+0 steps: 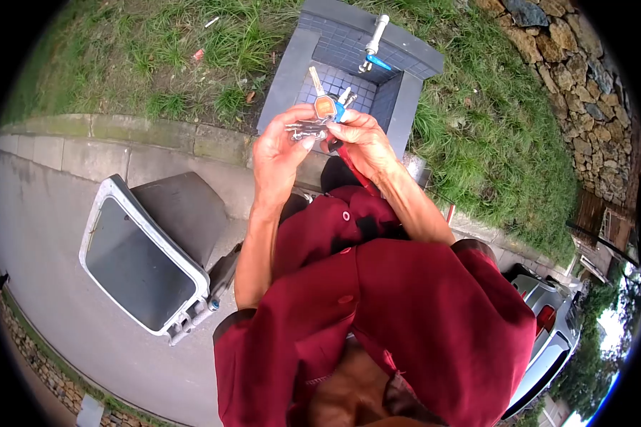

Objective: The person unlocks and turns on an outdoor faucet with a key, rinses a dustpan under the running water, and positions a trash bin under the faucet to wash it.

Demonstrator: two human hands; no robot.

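Note:
A bunch of keys (325, 108) is held up between my two hands, in front of a tiled basin. One key has an orange-centred head and its blade points up; another has a blue head. My left hand (276, 148) is closed around several silver keys, with the thumb along them. My right hand (368, 146) pinches the bunch near the blue-headed key. From under the right hand a red strap (356, 171) runs down toward my maroon shirt (377, 285). Whether the strap joins the keys is hidden by the fingers.
The grey tiled basin (281, 96) has a tap with a blue lever (379, 62). A grey wheeled bin (139, 256) stands on the pavement at left. Grass, a kerb (142, 132) and a stone wall (577, 78) surround the spot. A vehicle (548, 327) is at right.

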